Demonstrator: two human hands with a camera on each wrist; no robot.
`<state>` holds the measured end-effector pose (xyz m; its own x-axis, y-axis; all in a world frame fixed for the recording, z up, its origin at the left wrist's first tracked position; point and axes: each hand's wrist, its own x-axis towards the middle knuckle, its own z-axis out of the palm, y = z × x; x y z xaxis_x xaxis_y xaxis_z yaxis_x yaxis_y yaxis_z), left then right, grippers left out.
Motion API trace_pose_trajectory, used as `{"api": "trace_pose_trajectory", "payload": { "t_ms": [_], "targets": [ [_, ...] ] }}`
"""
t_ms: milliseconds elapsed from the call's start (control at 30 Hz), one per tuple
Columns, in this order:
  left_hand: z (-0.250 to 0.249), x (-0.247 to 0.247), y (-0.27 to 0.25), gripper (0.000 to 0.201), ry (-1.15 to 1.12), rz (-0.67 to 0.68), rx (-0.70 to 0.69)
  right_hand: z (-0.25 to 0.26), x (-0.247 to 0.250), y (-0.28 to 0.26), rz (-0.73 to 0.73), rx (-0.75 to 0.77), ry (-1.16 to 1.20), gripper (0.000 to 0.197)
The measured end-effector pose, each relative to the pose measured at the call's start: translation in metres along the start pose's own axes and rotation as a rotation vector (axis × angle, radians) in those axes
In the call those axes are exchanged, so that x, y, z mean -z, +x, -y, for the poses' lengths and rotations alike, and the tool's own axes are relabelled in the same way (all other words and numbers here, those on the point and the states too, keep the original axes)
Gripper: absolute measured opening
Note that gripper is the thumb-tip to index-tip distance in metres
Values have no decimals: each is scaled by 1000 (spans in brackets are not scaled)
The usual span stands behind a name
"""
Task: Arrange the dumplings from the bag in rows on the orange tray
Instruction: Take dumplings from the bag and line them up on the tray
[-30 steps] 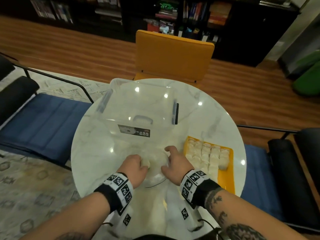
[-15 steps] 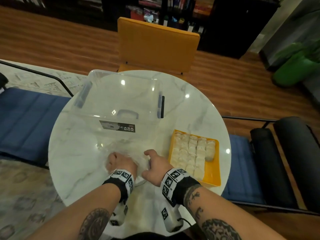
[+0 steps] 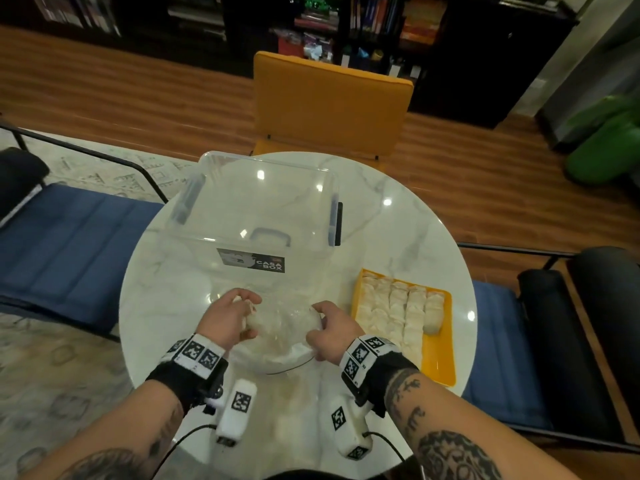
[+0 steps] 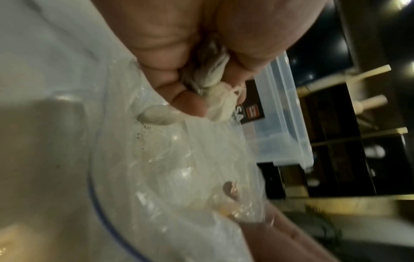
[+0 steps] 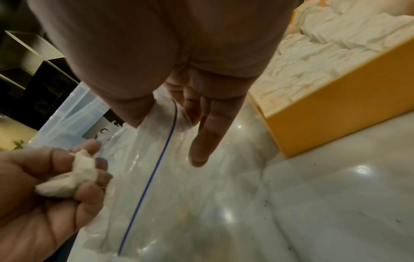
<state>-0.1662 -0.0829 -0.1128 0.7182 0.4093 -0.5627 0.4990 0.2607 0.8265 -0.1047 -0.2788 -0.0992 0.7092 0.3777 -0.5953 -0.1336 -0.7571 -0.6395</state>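
Note:
A clear zip bag [image 3: 277,337] with a blue seal line [image 5: 152,175] lies on the round marble table between my hands. My left hand [image 3: 232,315] grips white dumplings [image 5: 71,177], fingers curled round them [image 4: 215,88], just above the bag's left side. My right hand [image 3: 329,332] pinches the bag's right edge between thumb and fingers, one finger [image 5: 206,141] stretched out. To the right, the orange tray [image 3: 440,351] carries several rows of white dumplings [image 3: 398,313]. Another dumpling [image 4: 156,115] shows through the bag under my left hand.
A clear lidded storage box [image 3: 256,216] with a black label stands behind the bag. An orange chair [image 3: 329,105] is at the table's far side, blue cushioned seats [image 3: 69,244] flank it left and right. The tray sits near the table's right edge.
My left hand has come out of the bag with dumplings in its grip and lifted slightly. The right hand keeps its hold on the bag's edge. The head view has shifted.

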Motion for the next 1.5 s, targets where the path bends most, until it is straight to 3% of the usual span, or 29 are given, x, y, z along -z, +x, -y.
{"api": "trace_pose_trajectory", "payload": {
  "t_ms": [100,200,267,367,467,567,633,700,867,967,1067,1133,1233,1367,1433,1500],
  "targets": [
    [-9,5,-4,15,-136,-38,61,0,-1,-1,-4,15,10,58],
    [-5,10,1,28,-163,-52,50,1,-3,-1,-7,30,17,55],
    [-2,10,1,32,46,-62,-50,1,-3,-2,-10,31,21,55],
    [1,1,-7,22,538,-82,-215,2,-1,-4,-17,34,21,53],
    [5,-7,-12,24,772,30,-209,1,1,-4,-15,6,33,54],
    [14,-10,-8,47,1177,164,-178,-2,1,-2,-4,-39,70,56],
    [18,-12,-6,56,1312,174,-134,-5,-2,-2,9,-58,65,58],
    [19,-14,-5,50,1454,171,-124,-7,-3,-1,3,-75,48,57],
    [19,-12,-4,48,1629,215,-116,0,-1,-3,11,-109,-35,16],
    [16,-10,-3,33,1462,175,-177,6,-3,-4,40,-125,32,19],
    [7,-9,-9,9,1036,102,-214,11,-3,-5,-17,-180,391,13],
    [-2,-10,-14,7,670,69,-144,10,-2,-2,-36,-189,457,15],
    [-14,-12,-21,10,312,69,-62,5,-3,2,-10,-173,354,36],
    [-23,-6,-27,9,214,116,-79,1,-1,-3,33,-78,126,87],
    [-27,-1,-27,10,138,117,-85,5,9,-8,-66,-16,66,86],
    [-32,3,-27,15,59,108,-96,12,26,-15,-187,68,29,62]
  ]
}}
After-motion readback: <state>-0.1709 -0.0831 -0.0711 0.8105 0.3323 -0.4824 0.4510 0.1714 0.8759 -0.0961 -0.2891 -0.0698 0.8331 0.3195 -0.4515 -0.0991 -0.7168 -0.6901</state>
